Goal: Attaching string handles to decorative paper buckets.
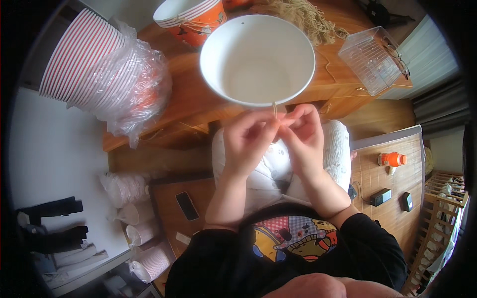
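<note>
I hold both hands raised in front of my chest, forearms rising from the lower edge, fingertips meeting. My left hand [247,141] and right hand [304,136] each keep a narrow pinching grip on a thin tan string [274,110], which runs straight up from the fingertips to the near rim of the white paper bowl [257,59]. The bowl sits just above the grip, mouth facing me, over the wooden tabletop [189,107].

bowl [257,59] on table [198,107]; cup stack [94,64] left; box [372,59] right
</note>
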A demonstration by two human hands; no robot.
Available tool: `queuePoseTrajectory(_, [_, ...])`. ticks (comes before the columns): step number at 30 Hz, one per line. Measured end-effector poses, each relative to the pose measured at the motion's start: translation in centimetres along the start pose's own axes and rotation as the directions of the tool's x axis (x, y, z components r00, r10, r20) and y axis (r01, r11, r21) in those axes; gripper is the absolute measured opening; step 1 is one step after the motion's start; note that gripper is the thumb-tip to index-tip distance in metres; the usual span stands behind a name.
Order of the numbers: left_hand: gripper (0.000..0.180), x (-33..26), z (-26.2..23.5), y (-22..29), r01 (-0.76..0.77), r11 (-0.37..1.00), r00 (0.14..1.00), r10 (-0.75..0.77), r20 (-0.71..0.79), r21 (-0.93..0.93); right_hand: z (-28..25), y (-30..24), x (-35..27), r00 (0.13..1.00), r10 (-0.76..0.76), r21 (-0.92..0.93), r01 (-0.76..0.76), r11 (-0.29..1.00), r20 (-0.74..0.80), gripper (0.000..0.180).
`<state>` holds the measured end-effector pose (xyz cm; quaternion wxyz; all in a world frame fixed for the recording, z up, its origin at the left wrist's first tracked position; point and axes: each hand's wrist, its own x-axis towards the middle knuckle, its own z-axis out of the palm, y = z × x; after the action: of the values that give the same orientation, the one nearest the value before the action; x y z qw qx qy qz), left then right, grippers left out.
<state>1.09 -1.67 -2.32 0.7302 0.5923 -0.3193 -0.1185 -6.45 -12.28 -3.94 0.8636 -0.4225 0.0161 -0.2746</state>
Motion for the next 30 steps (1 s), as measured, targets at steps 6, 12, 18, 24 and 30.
queuePoseTrajectory(6, [0.007,0.1,0.3,0.3,0.088,0.962,0.996,-0.081,0.038,-0.257,0.4,-0.6,-0.8,0.980,-0.175,-0.121,0.186,0.975,0.096,0.032])
queuePoseTrajectory(12, [0.006,-0.2,0.8,0.5,0.037,0.969,0.999,-0.039,-0.003,-0.245,-0.7,-0.5,-0.4,0.943,-0.272,-0.144,0.301,0.943,0.194,0.038])
queuePoseTrajectory(18, [0.007,-0.4,1.1,0.1,0.014,0.973,0.999,-0.023,-0.039,-0.232,-1.1,-0.7,0.0,0.931,-0.264,-0.195,0.316,0.928,0.253,0.041])
queuePoseTrajectory(24, [0.007,-0.4,1.2,0.0,0.064,0.956,0.994,-0.088,-0.069,-0.288,-1.3,-0.8,0.2,0.927,-0.258,-0.179,0.313,0.933,0.273,0.041])
queuePoseTrajectory(30, [0.011,0.1,1.4,0.0,0.208,0.882,0.976,-0.215,0.032,-0.422,-1.5,-0.7,0.1,0.960,-0.171,-0.052,0.187,0.981,0.223,0.036])
